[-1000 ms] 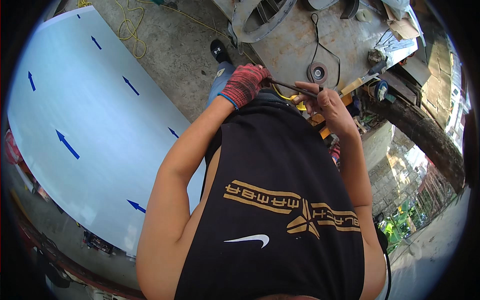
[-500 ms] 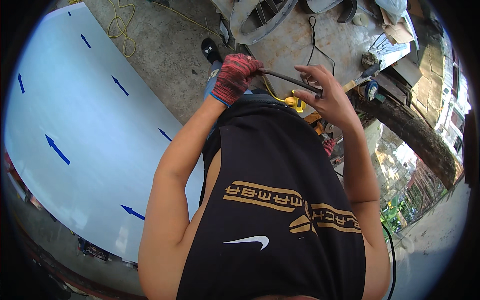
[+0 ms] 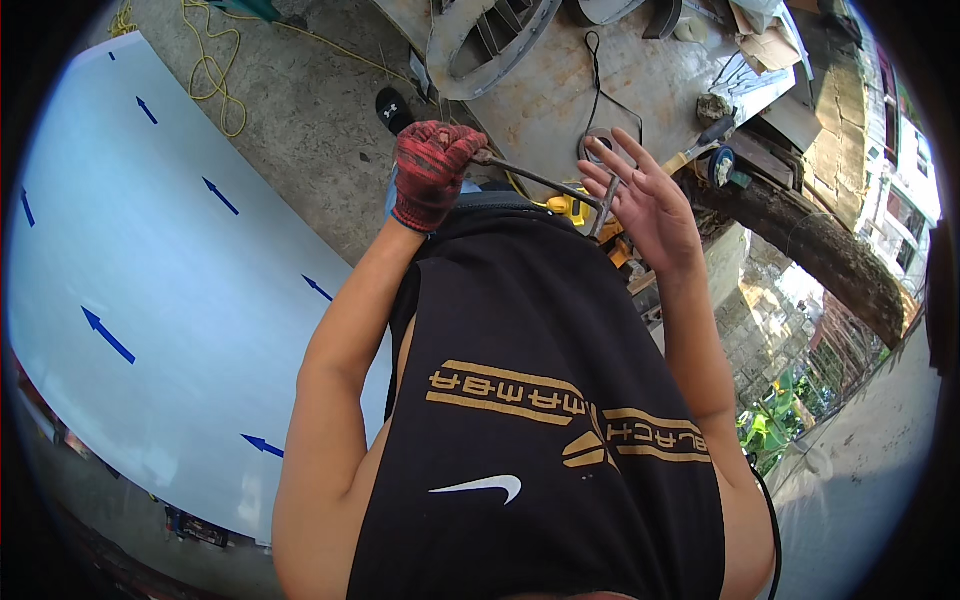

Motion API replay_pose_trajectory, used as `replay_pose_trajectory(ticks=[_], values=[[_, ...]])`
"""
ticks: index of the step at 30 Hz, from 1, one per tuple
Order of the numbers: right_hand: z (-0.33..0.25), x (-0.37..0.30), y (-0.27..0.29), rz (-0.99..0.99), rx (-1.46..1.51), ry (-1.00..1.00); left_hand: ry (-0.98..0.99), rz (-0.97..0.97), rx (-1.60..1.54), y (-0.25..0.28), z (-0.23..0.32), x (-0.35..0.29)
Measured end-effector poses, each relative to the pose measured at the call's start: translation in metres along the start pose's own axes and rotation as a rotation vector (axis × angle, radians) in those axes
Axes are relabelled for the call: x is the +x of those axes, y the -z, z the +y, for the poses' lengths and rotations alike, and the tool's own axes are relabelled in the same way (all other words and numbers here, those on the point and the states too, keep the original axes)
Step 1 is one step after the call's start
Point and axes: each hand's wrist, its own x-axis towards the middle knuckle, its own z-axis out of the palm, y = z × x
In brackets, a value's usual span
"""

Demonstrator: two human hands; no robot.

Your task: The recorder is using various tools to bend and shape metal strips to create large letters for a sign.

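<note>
My left hand (image 3: 435, 175), in a red and black knit glove, is closed around one end of a T-shaped metal tool (image 3: 545, 180). The tool's thin dark rod points right and ends in a short crossbar. Bare and open, my right hand (image 3: 645, 205) is beside that crossbar, fingers spread and palm turned inward. Whether its fingers touch the bar I cannot tell. Behind the rod, a yellow power tool part (image 3: 570, 207) shows near the table's edge.
A metal-topped table (image 3: 540, 125) ahead holds curved metal frames (image 3: 490, 45), a black cord (image 3: 597, 75) and a wooden-handled brush or scraper (image 3: 700, 145). On the left lies a large pale sheet (image 3: 180, 330) with blue arrows. Yellow cord (image 3: 210, 75) coils on the concrete floor.
My right hand has let go of the crossbar end, opening and spreading its fingers. My left hand has shifted slightly left and down in view, still holding the tool.
</note>
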Motion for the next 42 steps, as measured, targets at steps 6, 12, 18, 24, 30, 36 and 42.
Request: replay_pose_trajectory(ticks=[6, 12, 18, 24, 30, 36, 42], values=[[0.007, -0.003, -0.004, 0.123, -0.026, -0.102, 0.032, 0.004, 0.056, 0.003, 0.007, 0.008], [0.03, 0.009, -0.017, 0.209, -0.177, -0.182, -0.006, 0.026, 0.059, -0.013, -0.001, 0.009], [0.007, 0.027, -0.047, 0.241, -0.755, -0.037, 0.359, -0.032, 0.128, -0.012, -0.022, 0.011], [-0.002, 0.059, -0.062, 0.258, -1.058, 0.065, 0.551, -0.214, 0.328, -0.017, -0.053, 0.005], [0.014, 0.086, -0.069, 0.252, -1.203, -0.016, 0.623, -0.386, 0.361, -0.039, -0.065, 0.003], [0.027, 0.104, -0.084, 0.221, -1.324, -0.017, 0.668, -0.41, 0.35, -0.039, -0.058, 0.003], [0.041, 0.13, -0.083, 0.112, -1.55, 0.019, 0.618, -0.478, 0.496, -0.042, -0.051, 0.002]])
